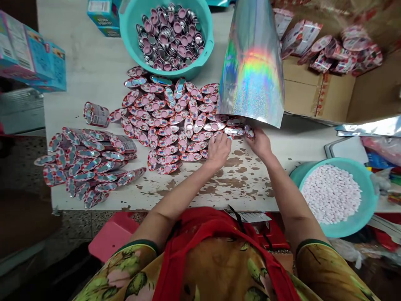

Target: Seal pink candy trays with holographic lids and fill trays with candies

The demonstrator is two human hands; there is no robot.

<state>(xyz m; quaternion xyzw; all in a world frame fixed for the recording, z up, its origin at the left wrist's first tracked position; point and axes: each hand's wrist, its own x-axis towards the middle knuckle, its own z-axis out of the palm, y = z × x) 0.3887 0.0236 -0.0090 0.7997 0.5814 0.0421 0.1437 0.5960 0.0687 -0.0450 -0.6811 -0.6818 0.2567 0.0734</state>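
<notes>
A block of small red-and-white printed packets stands upright on the table, and most of their open tops show a pink round piece. At the block's near right edge my left hand is closed, its fingers bent down over the packets; what lies under the fingertips is hidden. My right hand pinches a packet at the right end of the same row. Above both hands leans a shiny holographic sheet, covering part of the packets behind it.
Pink-and-silver round pieces fill a teal basin at the back. More packets lie piled on the left. A cardboard box with packets stands at the back right, and a teal tub of white pellets at the near right. Blue boxes occupy the left.
</notes>
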